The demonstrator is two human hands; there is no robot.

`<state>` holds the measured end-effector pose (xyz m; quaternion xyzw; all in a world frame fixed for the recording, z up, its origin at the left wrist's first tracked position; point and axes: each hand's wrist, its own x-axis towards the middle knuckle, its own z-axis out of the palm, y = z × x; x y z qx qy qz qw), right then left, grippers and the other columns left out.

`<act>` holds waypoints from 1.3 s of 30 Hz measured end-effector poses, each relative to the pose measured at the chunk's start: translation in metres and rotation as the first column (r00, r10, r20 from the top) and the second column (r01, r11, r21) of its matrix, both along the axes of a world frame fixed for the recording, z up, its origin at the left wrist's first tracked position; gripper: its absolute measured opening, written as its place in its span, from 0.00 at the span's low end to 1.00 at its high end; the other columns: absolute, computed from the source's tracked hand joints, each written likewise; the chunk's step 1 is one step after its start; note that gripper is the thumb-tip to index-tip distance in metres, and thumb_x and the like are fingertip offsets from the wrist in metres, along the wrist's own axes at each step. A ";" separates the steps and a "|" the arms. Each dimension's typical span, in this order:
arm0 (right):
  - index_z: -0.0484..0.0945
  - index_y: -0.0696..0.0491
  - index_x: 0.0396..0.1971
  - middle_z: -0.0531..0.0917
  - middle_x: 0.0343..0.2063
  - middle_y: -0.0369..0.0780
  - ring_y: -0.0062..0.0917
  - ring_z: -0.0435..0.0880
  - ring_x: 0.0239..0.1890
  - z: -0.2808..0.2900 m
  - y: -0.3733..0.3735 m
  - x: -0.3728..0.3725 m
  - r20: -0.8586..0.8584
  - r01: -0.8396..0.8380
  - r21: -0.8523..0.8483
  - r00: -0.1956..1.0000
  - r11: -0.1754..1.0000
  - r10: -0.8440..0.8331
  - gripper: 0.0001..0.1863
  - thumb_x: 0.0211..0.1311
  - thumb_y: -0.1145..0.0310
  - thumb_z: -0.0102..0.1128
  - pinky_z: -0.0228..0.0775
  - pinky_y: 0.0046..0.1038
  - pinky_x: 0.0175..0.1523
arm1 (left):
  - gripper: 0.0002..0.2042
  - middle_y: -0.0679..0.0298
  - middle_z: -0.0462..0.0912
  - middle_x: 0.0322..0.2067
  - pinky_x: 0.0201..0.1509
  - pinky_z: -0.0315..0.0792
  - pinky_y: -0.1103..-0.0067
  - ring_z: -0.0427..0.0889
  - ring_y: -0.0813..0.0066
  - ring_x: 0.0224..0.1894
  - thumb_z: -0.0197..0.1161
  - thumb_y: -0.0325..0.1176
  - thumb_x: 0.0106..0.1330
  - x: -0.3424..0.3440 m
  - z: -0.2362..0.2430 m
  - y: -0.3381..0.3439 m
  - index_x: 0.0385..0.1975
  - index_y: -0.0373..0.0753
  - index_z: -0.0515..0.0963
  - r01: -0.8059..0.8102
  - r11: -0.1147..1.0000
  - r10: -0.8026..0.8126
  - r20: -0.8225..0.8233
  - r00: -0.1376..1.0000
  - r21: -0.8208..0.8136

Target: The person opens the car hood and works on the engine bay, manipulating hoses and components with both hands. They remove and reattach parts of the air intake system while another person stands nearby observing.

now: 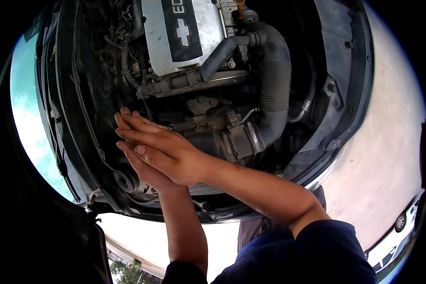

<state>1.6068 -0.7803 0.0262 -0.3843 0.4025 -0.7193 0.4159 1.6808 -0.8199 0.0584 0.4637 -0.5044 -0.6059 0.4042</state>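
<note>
There they were, both bare hands pressed flat together over the open engine bay; the right hand (168, 151) lay on top, its fingers straight and close together, its thumb resting alongside; the left hand (150, 174) sat beneath it, mostly covered, its fingers stretched out as far as they showed; neither was clamped on any part, though whether something small lay between the palms I couldn't tell!

The engine stretched out just ahead; the ribbed black intake hose (275, 85) curved down on the right, its lower end seated against the dark cylindrical housing (240, 142), with a bright metal band clamp (256, 137) around the joint; the silver engine cover with a black central stripe (158, 49) lay in place at the top; near the left wrist, lower down, sat a round black part (125, 180).

As for progress, access looked done, the bay lying exposed; hose, clamp and cover all appeared fitted, with no loose part or tool to be made out; any work on the engine itself seemed either finished or not yet begun, and the view didn't settle which.
</note>
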 end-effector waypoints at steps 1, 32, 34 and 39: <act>0.69 0.58 0.78 0.62 0.83 0.53 0.48 0.57 0.86 -0.001 0.003 0.004 0.009 0.009 -0.010 1.000 1.000 -0.009 0.30 0.83 0.63 0.49 0.52 0.47 0.85 | 0.39 0.57 0.51 0.86 0.88 0.49 0.59 0.48 0.57 0.88 0.29 0.64 0.87 -0.001 -0.003 0.000 0.87 0.42 0.49 -0.002 1.000 0.003 0.032 0.999 -0.031; 0.79 0.58 0.54 0.93 0.46 0.43 0.30 0.93 0.47 0.070 0.058 -0.154 -0.726 -0.192 0.248 0.612 0.949 0.314 0.08 0.83 0.71 0.59 0.82 0.26 0.51 | 0.18 0.60 0.83 0.66 0.61 0.81 0.59 0.88 0.51 0.56 0.59 0.39 0.74 0.082 -0.060 0.023 0.59 0.44 0.83 0.298 0.783 0.413 0.814 0.408 -0.546; 0.79 0.58 0.55 0.92 0.48 0.44 0.35 0.93 0.49 0.059 0.063 -0.148 -0.727 -0.235 0.285 0.579 0.929 0.369 0.09 0.81 0.73 0.61 0.82 0.30 0.53 | 0.18 0.61 0.84 0.65 0.62 0.81 0.60 0.88 0.54 0.56 0.61 0.39 0.72 0.082 -0.060 0.025 0.58 0.44 0.83 0.297 0.778 0.431 0.814 0.389 -0.554; 0.79 0.56 0.56 0.90 0.47 0.44 0.41 0.92 0.47 0.041 0.060 -0.144 -0.756 -0.306 0.362 0.455 0.880 0.470 0.12 0.80 0.70 0.64 0.81 0.33 0.52 | 0.17 0.61 0.85 0.64 0.62 0.81 0.61 0.88 0.56 0.57 0.62 0.38 0.71 0.080 -0.062 0.026 0.57 0.43 0.83 0.278 0.758 0.463 0.787 0.408 -0.590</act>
